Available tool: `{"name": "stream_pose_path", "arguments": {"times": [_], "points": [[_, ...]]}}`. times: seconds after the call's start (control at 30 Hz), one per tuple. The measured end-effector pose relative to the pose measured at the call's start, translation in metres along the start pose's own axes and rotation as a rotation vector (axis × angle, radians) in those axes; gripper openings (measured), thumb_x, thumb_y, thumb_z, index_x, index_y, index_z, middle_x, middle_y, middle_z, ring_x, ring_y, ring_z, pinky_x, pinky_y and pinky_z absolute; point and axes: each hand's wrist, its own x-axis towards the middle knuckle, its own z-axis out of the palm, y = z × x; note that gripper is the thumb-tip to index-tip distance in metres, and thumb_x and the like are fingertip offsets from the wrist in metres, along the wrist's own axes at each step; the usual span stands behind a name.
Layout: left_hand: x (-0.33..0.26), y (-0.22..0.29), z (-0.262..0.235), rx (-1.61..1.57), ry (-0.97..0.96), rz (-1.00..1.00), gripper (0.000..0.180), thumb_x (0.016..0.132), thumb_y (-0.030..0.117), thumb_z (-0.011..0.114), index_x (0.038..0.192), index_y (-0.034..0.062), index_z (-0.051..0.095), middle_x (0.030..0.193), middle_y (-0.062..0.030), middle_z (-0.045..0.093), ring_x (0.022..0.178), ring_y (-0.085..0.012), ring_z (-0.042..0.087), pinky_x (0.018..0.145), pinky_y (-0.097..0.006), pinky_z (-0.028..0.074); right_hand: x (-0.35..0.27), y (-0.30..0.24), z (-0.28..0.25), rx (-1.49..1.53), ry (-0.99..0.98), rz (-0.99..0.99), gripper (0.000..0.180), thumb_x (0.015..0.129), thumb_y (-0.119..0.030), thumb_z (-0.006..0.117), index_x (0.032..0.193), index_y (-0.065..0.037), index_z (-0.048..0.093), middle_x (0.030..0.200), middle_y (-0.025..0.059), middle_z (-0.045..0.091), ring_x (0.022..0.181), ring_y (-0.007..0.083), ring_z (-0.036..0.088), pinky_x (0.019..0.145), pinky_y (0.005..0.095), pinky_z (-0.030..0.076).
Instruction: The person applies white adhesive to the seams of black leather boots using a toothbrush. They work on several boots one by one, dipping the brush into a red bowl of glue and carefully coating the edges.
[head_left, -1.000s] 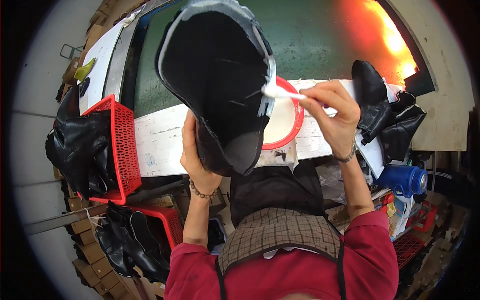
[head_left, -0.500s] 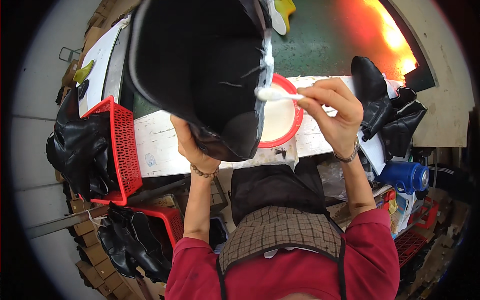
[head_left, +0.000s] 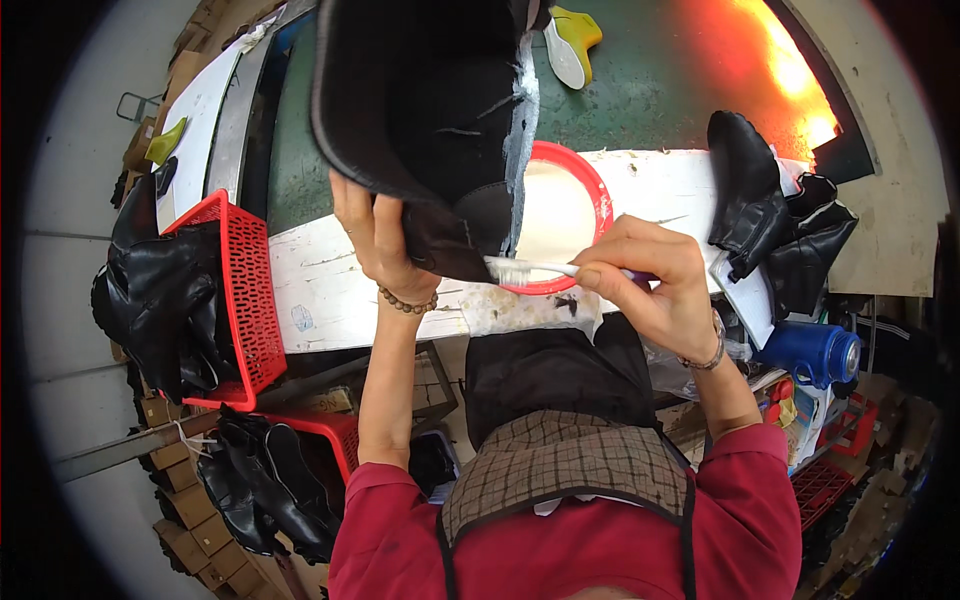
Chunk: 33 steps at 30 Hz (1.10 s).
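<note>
Head view: left hand (head_left: pixel 385 235) clamps the black boot upper (head_left: pixel 425 110) above the bench (head_left: pixel 330 285), right hand (head_left: pixel 655 285) pinches a glue-laden toothbrush (head_left: pixel 530 268) at its edge beside the red bowl (head_left: pixel 590 190); excess glue might drip.

White, paint-smeared bench (head_left: pixel 330 290) – on it a red-rimmed bowl (head_left: pixel 598 195) of white paste and black leather pieces (head_left: pixel 770 225)
</note>
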Motion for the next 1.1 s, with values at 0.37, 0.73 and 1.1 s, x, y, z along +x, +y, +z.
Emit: {"name": "stream_pose_path", "arguments": {"times": [0.37, 0.73, 1.1], "points": [[-0.015, -0.035, -0.124, -0.378, -0.395, -0.974, 0.038, 0.084, -0.010, 0.060, 0.122, -0.0070, 0.062, 0.102, -0.0144, 0.070, 0.081, -0.0188, 0.066, 0.072, -0.031, 0.053, 0.012, 0.099, -0.009, -0.944, 0.031, -0.055, 0.013, 0.083, -0.022, 0.076, 0.080, -0.010, 0.074, 0.078, 0.0041, 0.061, 0.074, 0.0242, 0.062, 0.065, 0.0408, 0.047], [-0.024, -0.029, -0.143, -0.832, -0.473, -1.611, 0.050, 0.071, -0.016, 0.061, 0.117, 0.0032, 0.061, 0.083, -0.0064, 0.065, 0.058, -0.0145, 0.058, 0.038, -0.025, 0.038, 0.041, 0.044, -0.023, -0.233, 0.019, -0.239, 0.013, 0.081, -0.009, 0.083, 0.093, -0.007, 0.078, 0.085, 0.0016, 0.070, 0.076, 0.0132, 0.061, 0.079, 0.0301, 0.044], [-0.017, -0.022, -0.126, -1.076, -0.470, -1.442, 0.035, 0.093, -0.002, 0.063, 0.127, 0.0033, 0.061, 0.090, -0.0078, 0.070, 0.054, -0.0097, 0.057, 0.039, -0.021, 0.034, 0.032, 0.050, -0.030, -0.299, -0.039, -0.198, 0.008, 0.082, -0.016, 0.083, 0.089, -0.013, 0.079, 0.087, -0.0035, 0.074, 0.074, 0.0085, 0.061, 0.082, 0.0303, 0.035]]}}
